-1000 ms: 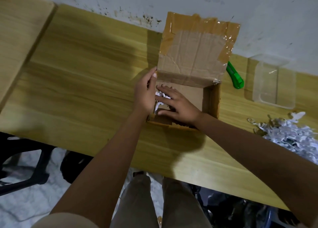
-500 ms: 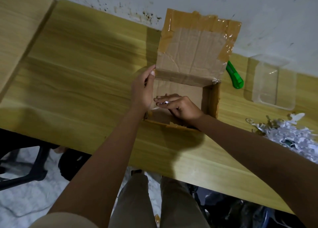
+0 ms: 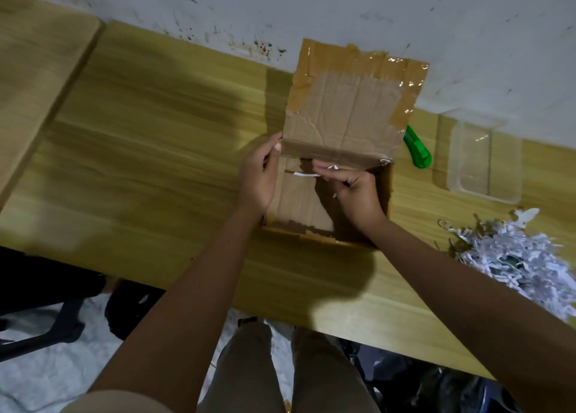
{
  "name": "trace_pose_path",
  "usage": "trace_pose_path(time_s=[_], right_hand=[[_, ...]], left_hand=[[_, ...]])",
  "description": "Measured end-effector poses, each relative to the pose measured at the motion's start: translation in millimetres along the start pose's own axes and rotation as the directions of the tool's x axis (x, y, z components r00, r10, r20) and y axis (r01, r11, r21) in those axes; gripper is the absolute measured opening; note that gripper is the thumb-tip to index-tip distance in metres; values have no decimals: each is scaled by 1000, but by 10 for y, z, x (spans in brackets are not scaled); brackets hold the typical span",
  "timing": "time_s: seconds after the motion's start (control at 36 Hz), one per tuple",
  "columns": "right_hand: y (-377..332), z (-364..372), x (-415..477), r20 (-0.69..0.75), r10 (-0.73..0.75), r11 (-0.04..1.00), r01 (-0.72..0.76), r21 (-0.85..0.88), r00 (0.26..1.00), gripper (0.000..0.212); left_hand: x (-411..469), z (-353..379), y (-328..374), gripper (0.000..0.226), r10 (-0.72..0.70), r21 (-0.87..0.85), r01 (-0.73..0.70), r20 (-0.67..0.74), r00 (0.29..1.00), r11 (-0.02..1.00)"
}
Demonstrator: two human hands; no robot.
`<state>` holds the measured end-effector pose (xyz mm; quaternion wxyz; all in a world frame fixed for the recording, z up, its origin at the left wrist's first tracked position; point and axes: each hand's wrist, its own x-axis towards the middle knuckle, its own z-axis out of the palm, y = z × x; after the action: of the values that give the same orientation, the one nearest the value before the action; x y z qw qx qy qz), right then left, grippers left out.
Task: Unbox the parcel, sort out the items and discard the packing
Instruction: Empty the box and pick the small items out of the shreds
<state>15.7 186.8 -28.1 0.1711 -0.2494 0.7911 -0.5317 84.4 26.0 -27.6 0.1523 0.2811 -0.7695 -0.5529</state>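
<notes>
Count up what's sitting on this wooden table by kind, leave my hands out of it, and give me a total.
Open brown cardboard box: 1
Green plastic utility knife: 1
Clear rectangular plastic container: 1
Pile of shredded white paper: 1
Total: 4
Not counted: the thin white paper strips pinched in the right hand over the box.
</notes>
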Motion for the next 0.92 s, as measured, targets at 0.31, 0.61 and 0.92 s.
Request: trace_pose_path(time_s=[0.31, 0.61, 0.92], right_hand=[[-126, -84, -19, -151, 65, 997, -57, 57, 986, 36], [-341, -345, -307, -395, 124, 990, -84, 116, 910, 32], [-216, -1320, -867, -608, 152, 988, -119, 95, 779, 26]], left_hand=[[14, -118, 7, 37, -63, -33, 65, 33, 997, 997], [46, -117, 172, 31, -35, 202, 39, -24, 999, 979], [-378, 488, 1111, 28, 295, 222, -264, -119, 948, 939]])
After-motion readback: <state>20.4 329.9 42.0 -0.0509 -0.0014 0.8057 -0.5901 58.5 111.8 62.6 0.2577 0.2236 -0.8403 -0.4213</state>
